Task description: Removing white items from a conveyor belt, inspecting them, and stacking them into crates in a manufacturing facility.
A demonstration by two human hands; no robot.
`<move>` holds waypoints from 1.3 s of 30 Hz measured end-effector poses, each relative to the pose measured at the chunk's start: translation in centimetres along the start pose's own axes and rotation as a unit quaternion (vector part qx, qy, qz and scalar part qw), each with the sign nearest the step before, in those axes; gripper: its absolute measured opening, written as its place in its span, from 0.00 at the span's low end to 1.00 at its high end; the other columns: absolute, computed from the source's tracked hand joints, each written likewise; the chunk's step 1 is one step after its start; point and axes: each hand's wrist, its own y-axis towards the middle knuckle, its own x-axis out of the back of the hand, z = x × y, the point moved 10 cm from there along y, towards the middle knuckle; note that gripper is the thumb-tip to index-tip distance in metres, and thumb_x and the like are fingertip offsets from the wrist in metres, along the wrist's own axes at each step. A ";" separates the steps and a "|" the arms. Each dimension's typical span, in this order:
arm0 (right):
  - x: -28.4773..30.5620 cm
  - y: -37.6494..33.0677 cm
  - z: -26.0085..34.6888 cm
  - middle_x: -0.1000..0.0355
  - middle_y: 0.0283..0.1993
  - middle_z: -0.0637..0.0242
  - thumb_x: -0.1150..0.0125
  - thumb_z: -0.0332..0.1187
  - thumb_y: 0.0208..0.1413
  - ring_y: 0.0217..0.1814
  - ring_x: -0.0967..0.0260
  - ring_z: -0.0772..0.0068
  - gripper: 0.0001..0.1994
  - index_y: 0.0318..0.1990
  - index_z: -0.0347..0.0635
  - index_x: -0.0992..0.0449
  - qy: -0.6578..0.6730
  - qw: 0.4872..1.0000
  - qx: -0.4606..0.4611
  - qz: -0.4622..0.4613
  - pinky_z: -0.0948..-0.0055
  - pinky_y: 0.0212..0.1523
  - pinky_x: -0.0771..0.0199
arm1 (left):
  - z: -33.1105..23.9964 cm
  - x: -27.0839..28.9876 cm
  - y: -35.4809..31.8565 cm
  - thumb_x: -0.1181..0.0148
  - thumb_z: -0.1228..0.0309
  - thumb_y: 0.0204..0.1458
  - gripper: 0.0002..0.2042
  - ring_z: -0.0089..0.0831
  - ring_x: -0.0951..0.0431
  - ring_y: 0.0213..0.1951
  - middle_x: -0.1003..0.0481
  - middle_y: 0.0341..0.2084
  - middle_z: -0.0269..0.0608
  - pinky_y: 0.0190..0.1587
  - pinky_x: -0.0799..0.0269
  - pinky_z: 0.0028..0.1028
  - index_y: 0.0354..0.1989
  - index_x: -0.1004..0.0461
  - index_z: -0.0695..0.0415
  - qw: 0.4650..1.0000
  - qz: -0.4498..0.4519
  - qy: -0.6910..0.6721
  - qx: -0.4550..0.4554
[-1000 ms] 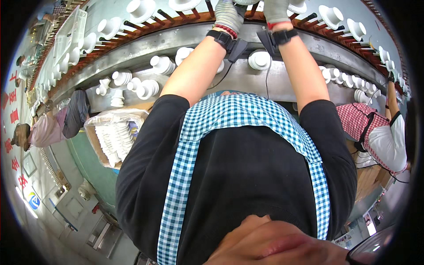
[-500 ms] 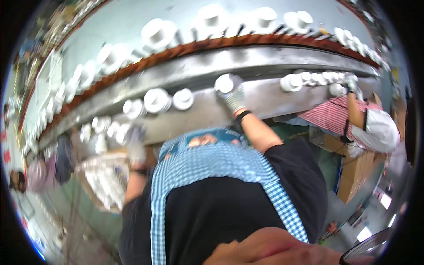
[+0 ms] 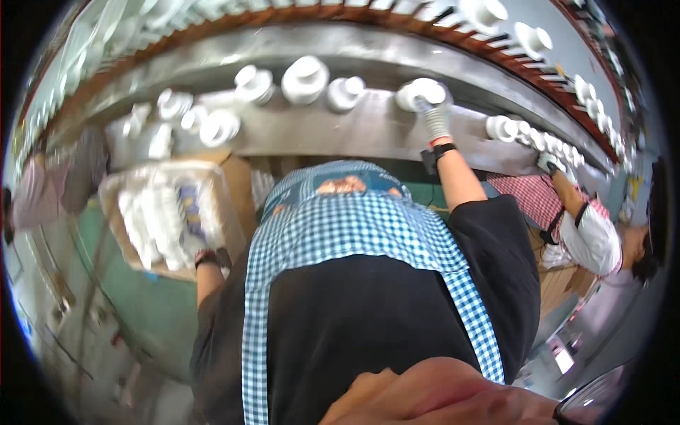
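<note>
Our right hand (image 3: 433,117), in a striped grey glove, was up at about one o'clock from our chest, its fingers closed around a white cup (image 3: 422,92) that stood on the long grey metal shelf (image 3: 368,134); the cup was at the far tip of the glove, and a dark watch sat on the wrist just below. Our left hand (image 3: 205,230) was down at about nine o'clock, inside a cardboard box (image 3: 234,191) lined with clear plastic and packed with rows of white cups (image 3: 152,219); the picture was blurred there, so we could not tell whether those fingers were clenched, released or holding a cup, and only the wrist with its dark band showed clearly. Outward from the right hand, at eleven to twelve o'clock along the same shelf, stood more white cups (image 3: 304,78), some upright and some on their sides, thinning toward a cluster near the box. Farther up, at twelve to two o'clock, a brown rack (image 3: 397,18) carried more cups on pegs. At three o'clock a co-worker (image 3: 588,234) in a red checked apron and white sleeves reached a gloved hand to the shelf, near another row of cups (image 3: 513,129). Our blue checked apron (image 3: 354,234) filled the middle.
</note>
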 end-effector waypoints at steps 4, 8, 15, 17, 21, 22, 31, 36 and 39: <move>0.0 1.5 -2.2 0.25 0.45 0.59 0.22 0.41 0.35 0.47 0.27 0.62 0.33 0.50 0.37 0.29 0.005 0.998 -0.012 -0.063 0.65 0.52 0.29 | 2.4 1.1 -2.4 0.51 0.68 0.56 0.14 0.32 0.25 0.36 0.25 0.38 0.44 0.38 0.28 0.30 0.44 0.28 0.66 0.729 -0.510 -0.453 0.061; 1.4 0.3 -3.5 0.26 0.44 0.64 0.25 0.40 0.40 0.45 0.29 0.65 0.27 0.48 0.39 0.28 0.042 0.988 -0.069 -0.132 0.67 0.50 0.30 | -2.7 3.1 -6.8 0.50 0.68 0.56 0.15 0.33 0.25 0.39 0.26 0.41 0.45 0.39 0.27 0.29 0.48 0.31 0.65 0.729 -0.509 -0.451 0.080; 5.0 -0.3 -7.0 0.26 0.40 0.68 0.25 0.36 0.40 0.41 0.30 0.67 0.23 0.45 0.39 0.26 0.257 0.926 -0.114 -0.253 0.68 0.46 0.29 | -14.2 9.4 -7.8 0.50 0.70 0.59 0.15 0.30 0.28 0.41 0.27 0.40 0.45 0.46 0.30 0.28 0.50 0.34 0.69 0.756 -0.554 -0.340 -0.077; 5.7 -0.7 -7.0 0.25 0.38 0.68 0.26 0.36 0.41 0.39 0.29 0.68 0.21 0.42 0.39 0.24 0.298 0.905 -0.114 -0.283 0.69 0.44 0.29 | -22.6 10.0 -6.6 0.51 0.70 0.59 0.14 0.30 0.29 0.41 0.28 0.39 0.43 0.48 0.32 0.29 0.48 0.33 0.68 0.773 -0.543 -0.298 -0.139; 5.0 0.7 -6.2 0.27 0.41 0.67 0.29 0.37 0.45 0.41 0.31 0.67 0.21 0.45 0.42 0.28 0.094 0.988 -0.077 -0.097 0.66 0.44 0.30 | -38.3 7.8 0.8 0.48 0.69 0.58 0.11 0.29 0.29 0.40 0.28 0.37 0.40 0.48 0.33 0.29 0.43 0.29 0.64 0.800 -0.415 -0.314 -0.298; 3.5 0.7 -6.2 0.27 0.42 0.65 0.28 0.38 0.45 0.42 0.31 0.67 0.22 0.46 0.40 0.28 0.021 0.996 -0.076 -0.035 0.66 0.45 0.29 | -41.9 6.4 3.3 0.47 0.69 0.58 0.10 0.28 0.29 0.40 0.28 0.37 0.39 0.48 0.33 0.28 0.42 0.29 0.63 0.792 -0.380 -0.322 -0.353; 6.6 -1.0 -0.4 0.29 0.46 0.64 0.26 0.37 0.43 0.48 0.32 0.68 0.30 0.52 0.39 0.33 0.181 0.973 -0.072 -0.123 0.68 0.51 0.31 | -69.2 -13.7 8.0 0.47 0.70 0.58 0.07 0.25 0.26 0.36 0.24 0.35 0.35 0.42 0.30 0.26 0.42 0.25 0.57 0.847 -0.083 -0.213 -0.480; 14.8 2.4 7.1 0.29 0.46 0.63 0.39 0.42 0.53 0.49 0.32 0.69 0.22 0.50 0.37 0.30 0.391 0.897 0.003 -0.206 0.67 0.53 0.32 | -79.4 -24.2 7.6 0.49 0.69 0.59 0.12 0.30 0.23 0.43 0.23 0.40 0.43 0.46 0.29 0.28 0.48 0.27 0.59 0.811 0.063 -0.126 -0.568; 19.5 7.3 16.0 0.29 0.47 0.63 0.43 0.39 0.55 0.50 0.31 0.69 0.21 0.51 0.34 0.30 0.413 0.886 0.089 -0.192 0.67 0.53 0.32 | -83.7 -28.8 10.1 0.52 0.68 0.62 0.16 0.27 0.26 0.49 0.25 0.45 0.41 0.54 0.33 0.25 0.55 0.33 0.59 0.816 0.139 -0.208 -0.521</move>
